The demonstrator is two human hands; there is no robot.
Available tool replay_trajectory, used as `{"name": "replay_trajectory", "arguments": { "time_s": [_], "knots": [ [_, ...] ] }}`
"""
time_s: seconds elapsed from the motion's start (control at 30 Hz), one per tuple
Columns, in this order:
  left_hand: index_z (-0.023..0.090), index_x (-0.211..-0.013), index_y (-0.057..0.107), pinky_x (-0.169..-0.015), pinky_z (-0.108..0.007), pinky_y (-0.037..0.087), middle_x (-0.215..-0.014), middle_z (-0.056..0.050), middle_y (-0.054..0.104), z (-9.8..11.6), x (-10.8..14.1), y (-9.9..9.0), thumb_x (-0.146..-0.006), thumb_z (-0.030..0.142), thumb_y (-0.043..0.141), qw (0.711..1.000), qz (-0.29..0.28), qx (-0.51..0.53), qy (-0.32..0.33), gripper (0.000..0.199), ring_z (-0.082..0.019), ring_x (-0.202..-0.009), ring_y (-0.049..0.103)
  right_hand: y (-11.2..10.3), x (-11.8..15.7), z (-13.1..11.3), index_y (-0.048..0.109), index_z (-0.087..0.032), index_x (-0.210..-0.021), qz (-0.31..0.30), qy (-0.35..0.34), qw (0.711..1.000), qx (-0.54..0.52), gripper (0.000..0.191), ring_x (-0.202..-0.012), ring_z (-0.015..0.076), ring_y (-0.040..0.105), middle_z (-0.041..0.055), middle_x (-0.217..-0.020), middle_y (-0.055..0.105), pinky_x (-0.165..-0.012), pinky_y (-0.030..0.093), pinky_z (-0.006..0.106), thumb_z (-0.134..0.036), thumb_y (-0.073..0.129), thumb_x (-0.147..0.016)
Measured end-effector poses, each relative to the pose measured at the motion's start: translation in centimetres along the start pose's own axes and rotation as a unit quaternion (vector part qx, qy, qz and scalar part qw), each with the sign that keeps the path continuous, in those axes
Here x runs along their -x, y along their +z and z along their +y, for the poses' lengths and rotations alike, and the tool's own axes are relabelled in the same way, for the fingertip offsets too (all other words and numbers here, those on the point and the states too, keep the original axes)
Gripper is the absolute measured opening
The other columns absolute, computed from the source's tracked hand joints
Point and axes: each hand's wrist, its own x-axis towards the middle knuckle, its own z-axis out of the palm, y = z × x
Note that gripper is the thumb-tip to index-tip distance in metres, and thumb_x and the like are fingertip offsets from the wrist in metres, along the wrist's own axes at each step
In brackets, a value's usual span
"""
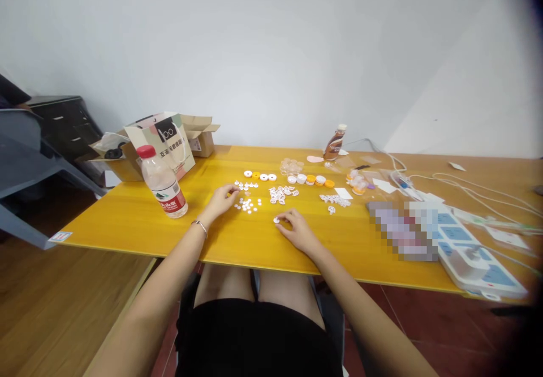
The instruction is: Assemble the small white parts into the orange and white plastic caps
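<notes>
My right hand (297, 230) rests low over the yellow table (237, 241), its thumb and forefinger closed on a small white disc (276, 220). Further left, my left hand (223, 200) is beside a row of small white pieces (246, 185), fingertips together; what they hold, if anything, is too small to name. Loose white discs (246, 205) lie just right of that hand. Between and beyond the hands is a pile of white openwork pieces (282, 195). White and orange rings (260, 176) and round caps (311, 179) stand in rows behind.
A red-capped bottle (163, 187), a paper bag (165, 142) and cardboard boxes (201, 139) stand left. A brown bottle (335, 142) stands at the back. Clear round pieces (291, 166) lie before it. A power strip (479, 258), a blurred-out flat object (401, 230) and cables are right.
</notes>
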Motion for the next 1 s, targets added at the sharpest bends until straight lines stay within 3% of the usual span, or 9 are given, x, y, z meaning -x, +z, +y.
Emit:
{"name": "replay_trajectory", "arguments": {
  "time_s": [0.13,0.27,0.47,0.6,0.73,0.87,1.0],
  "knots": [
    [0.016,-0.085,0.060,-0.077,-0.027,0.044,-0.089,-0.005,0.063,-1.0,-2.1,0.5,-0.076,0.021,0.047,0.998,-0.026,-0.055,0.022,0.017,-0.016,-0.083,0.056,-0.1,1.0,-1.3,0.058,-0.020,-0.093,0.003,0.000,0.999,0.050,0.018,-0.087,0.0193,0.053,0.0058,-0.089,0.054,-0.081,0.043,0.035,-0.028,0.048,-0.080],
    [0.015,-0.086,0.059,-0.082,-0.031,0.042,-0.088,-0.008,0.060,-2.2,-3.6,0.8,-0.077,0.021,0.046,0.997,0.003,-0.072,0.010,0.017,-0.018,-0.085,0.055,0.5,1.7,-2.6,0.057,-0.023,-0.098,0.005,-0.011,0.994,0.104,0.021,-0.089,0.0214,0.052,0.0075,-0.094,0.053,-0.080,0.043,0.038,-0.027,0.044,-0.081],
    [0.016,-0.095,0.056,-0.088,-0.032,0.039,-0.094,-0.008,0.057,-3.3,-3.1,1.2,-0.079,0.023,0.045,0.996,0.022,-0.084,0.012,0.021,-0.019,-0.093,0.052,1.3,1.7,-3.6,0.048,-0.022,-0.114,0.009,-0.036,0.994,0.107,0.032,-0.096,0.0245,0.051,0.0106,-0.102,0.053,-0.084,0.043,0.043,-0.026,0.042,-0.082],
    [0.015,-0.106,0.052,-0.094,-0.033,0.035,-0.105,-0.010,0.055,-2.8,-3.7,1.6,-0.081,0.023,0.042,0.996,0.019,-0.090,0.020,0.028,-0.020,-0.103,0.048,0.6,2.4,-4.1,0.036,-0.024,-0.126,-0.015,-0.063,0.993,0.096,0.043,-0.112,0.0231,0.045,0.0105,-0.121,0.046,-0.092,0.040,0.041,-0.030,0.041,-0.084],
    [0.015,-0.108,0.052,-0.096,-0.033,0.033,-0.109,-0.010,0.055,-2.2,-6.8,2.6,-0.079,0.022,0.046,0.995,-0.013,-0.098,0.026,0.030,-0.021,-0.106,0.047,0.0,3.0,-4.7,0.038,-0.027,-0.127,-0.060,-0.108,0.985,0.123,0.044,-0.122,0.0250,0.037,0.0090,-0.135,0.037,-0.097,0.035,0.044,-0.034,0.043,-0.083],
    [0.012,-0.106,0.053,-0.094,-0.033,0.034,-0.110,-0.014,0.056,-2.0,-10.4,3.7,-0.074,0.022,0.052,0.994,-0.036,-0.108,-0.001,0.033,-0.023,-0.107,0.048,0.2,3.1,-4.7,0.040,-0.027,-0.127,-0.080,-0.112,0.982,0.129,0.044,-0.123,0.0250,0.036,0.0073,-0.134,0.039,-0.098,0.033,0.047,-0.035,0.043,-0.084],
    [0.011,-0.103,0.054,-0.086,-0.031,0.040,-0.105,-0.014,0.059,-2.1,-12.1,4.6,-0.070,0.019,0.055,0.991,-0.061,-0.110,-0.035,0.034,-0.023,-0.100,0.054,0.4,3.0,-4.4,0.043,-0.026,-0.125,-0.094,-0.102,0.982,0.129,0.042,-0.124,0.0248,0.035,0.0064,-0.133,0.042,-0.100,0.032,0.047,-0.036,0.041,-0.084]
  ]
}}
